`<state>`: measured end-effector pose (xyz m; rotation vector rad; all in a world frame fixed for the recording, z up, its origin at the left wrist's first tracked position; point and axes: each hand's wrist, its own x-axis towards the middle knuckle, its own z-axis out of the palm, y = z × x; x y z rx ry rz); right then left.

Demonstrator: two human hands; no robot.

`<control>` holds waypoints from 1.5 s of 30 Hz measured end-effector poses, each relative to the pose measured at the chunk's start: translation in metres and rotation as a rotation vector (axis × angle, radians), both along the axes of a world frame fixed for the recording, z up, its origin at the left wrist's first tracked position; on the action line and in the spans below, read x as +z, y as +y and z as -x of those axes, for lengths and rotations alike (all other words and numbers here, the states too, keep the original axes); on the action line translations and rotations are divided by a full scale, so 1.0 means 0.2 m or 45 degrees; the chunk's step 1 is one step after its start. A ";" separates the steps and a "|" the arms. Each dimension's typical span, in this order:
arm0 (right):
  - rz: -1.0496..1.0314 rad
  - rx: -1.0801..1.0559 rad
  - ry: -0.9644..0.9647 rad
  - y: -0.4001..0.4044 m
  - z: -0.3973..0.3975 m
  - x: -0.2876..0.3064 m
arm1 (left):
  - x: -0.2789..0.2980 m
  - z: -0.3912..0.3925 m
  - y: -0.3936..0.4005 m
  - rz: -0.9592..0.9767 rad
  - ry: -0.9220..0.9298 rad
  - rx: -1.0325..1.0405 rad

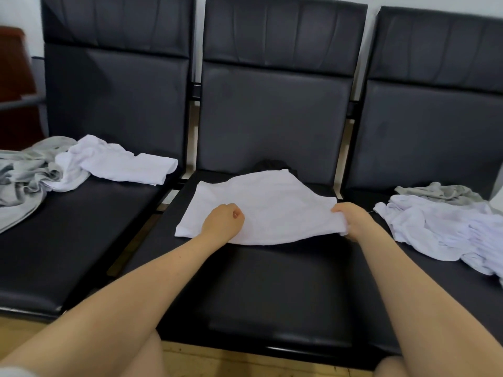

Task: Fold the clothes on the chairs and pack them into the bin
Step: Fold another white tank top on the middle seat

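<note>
Both bare forearms reach in from the near edge over the middle chair seat [272, 281], where a white garment [272, 208] lies partly folded toward the seat's back edge. Left hand [223, 220] rests on the cloth near its front left, fingers curled into a loose fist, seemingly pinning it without gripping. Right hand [349, 220] pinches the garment's right edge, fingers curled round the fabric. Folding looks midway; next, that held edge likely needs carrying across to the left. Unfolded white and grey heaps wait on the left seat [81, 170] and right seat [441, 221]. No bin is in view.
</note>
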<state>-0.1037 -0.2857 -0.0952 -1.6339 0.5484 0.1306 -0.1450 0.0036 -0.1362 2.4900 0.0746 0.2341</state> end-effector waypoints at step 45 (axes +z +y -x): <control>0.252 0.466 -0.252 0.39 -0.07 -0.19 | 0.00 -0.55 -0.12 0.798 -0.103 0.279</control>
